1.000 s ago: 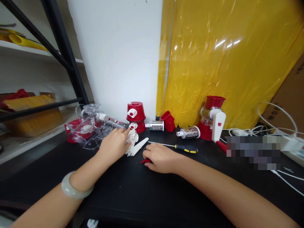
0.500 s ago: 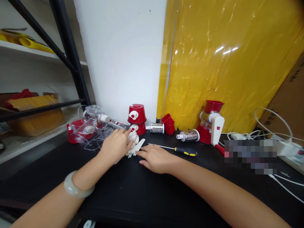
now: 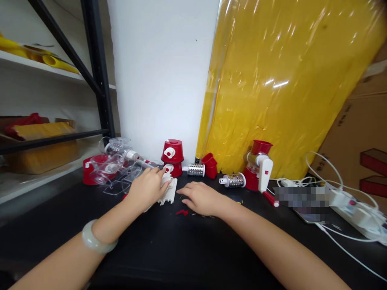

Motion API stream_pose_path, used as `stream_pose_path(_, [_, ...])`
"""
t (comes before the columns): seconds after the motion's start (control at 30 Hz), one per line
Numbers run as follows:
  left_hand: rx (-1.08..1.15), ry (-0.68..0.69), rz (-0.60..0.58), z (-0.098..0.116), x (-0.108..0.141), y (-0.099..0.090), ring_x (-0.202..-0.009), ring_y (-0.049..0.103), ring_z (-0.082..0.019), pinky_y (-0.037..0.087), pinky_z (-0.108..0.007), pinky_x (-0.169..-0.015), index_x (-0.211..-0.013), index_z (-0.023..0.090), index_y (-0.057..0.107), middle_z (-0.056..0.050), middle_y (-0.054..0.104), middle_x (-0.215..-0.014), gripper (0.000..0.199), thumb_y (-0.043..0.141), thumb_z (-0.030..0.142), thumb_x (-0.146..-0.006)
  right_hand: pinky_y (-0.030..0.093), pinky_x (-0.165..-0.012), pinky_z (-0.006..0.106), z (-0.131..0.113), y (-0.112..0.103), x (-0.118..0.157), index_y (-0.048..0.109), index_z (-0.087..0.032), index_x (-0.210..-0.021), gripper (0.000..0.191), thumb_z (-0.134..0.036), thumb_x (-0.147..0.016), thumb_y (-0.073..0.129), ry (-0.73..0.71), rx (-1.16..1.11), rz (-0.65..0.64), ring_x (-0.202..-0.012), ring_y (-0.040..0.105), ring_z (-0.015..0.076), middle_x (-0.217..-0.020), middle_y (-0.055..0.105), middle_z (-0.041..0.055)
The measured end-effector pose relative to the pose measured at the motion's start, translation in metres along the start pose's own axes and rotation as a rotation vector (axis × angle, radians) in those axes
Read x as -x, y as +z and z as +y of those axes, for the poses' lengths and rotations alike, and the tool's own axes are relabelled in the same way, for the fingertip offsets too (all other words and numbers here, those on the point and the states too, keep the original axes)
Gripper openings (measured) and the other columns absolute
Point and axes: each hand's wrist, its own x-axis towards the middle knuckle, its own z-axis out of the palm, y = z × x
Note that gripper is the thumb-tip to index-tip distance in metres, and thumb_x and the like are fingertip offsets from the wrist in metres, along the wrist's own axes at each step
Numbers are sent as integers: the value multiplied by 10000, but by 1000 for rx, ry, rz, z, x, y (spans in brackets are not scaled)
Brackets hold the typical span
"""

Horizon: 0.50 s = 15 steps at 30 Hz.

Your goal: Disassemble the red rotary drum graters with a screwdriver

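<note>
My left hand (image 3: 147,186), with a pale bangle on its wrist, is closed over white plastic parts (image 3: 168,195) on the black table; its palm side is hidden. My right hand (image 3: 203,198) hovers or rests just to the right of those parts, its fingers apart and holding nothing that shows. A small red piece (image 3: 182,212) lies just in front of my right fingertips. Behind the right wrist, only the end of a black and yellow screwdriver handle (image 3: 237,199) shows.
Red bases (image 3: 173,151) are stacked behind my hands, beside a metal grating drum (image 3: 195,170) and a red chute (image 3: 210,165). Another drum (image 3: 235,180) and a rotary grater (image 3: 258,167) stand right. Clear plastic housings (image 3: 116,171) lie left; cables and a power strip (image 3: 361,217) lie far right.
My right hand has drawn slightly away from the white parts and now covers most of the screwdriver. The white parts have turned, and the small red piece has come into view. The camera has shifted.
</note>
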Motion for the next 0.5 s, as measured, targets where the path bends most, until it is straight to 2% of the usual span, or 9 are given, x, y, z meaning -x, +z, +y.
stream_pose_path(0.07, [25,3,24,0,0,-1,-1046,592,-324,489,-410,-855,-1273,151,611,-147,682,-1096,465,425,429,-951,426,-978,405,9,-19,17,574,-187,-1298,357,-295,-963,511,48,-8,83,-1141,567,237,-1184,640,119])
stream_pose_path(0.17, [126,46,101,1,0,0,-1066,574,-312,485,-424,-905,-1223,175,648,-138,669,-1123,422,442,416,-945,435,-990,411,33,-48,52,584,-190,-1272,340,-308,-964,499,188,-9,273,-1126,562,237,-1191,626,114])
stream_pose_path(0.3, [307,214,214,8,1,2,-1137,525,-301,438,-466,-1008,-1196,211,667,-119,623,-1199,365,493,386,-928,418,-1012,445,75,-67,100,584,-160,-1211,314,-322,-967,473,441,120,562,-1139,537,267,-1162,602,142])
stream_pose_path(0.33, [337,255,223,10,2,2,-1141,517,-297,435,-470,-1012,-1201,220,666,-114,615,-1204,356,500,377,-928,425,-1001,442,84,-67,108,581,-142,-1199,317,-322,-981,436,532,170,563,-1123,543,267,-1145,600,153])
stream_pose_path(0.37, [359,289,224,13,2,2,-1140,511,-292,434,-470,-1012,-1206,227,665,-111,612,-1198,350,503,368,-930,428,-1000,434,92,-64,114,569,-131,-1208,334,-312,-1000,382,600,213,512,-1127,542,261,-1156,592,161])
stream_pose_path(0.4, [374,317,220,15,3,2,-1138,506,-288,435,-468,-1009,-1210,230,664,-110,610,-1188,345,504,359,-933,435,-992,424,98,-60,117,571,-118,-1208,338,-291,-1004,365,623,228,471,-1118,549,257,-1155,593,167])
stream_pose_path(0.5, [393,367,204,18,4,2,-1145,493,-283,432,-459,-1012,-1207,225,666,-111,609,-1168,333,503,339,-941,436,-1005,390,109,-41,116,596,-123,-1221,325,-258,-930,541,616,251,314,-1142,546,260,-1181,599,158])
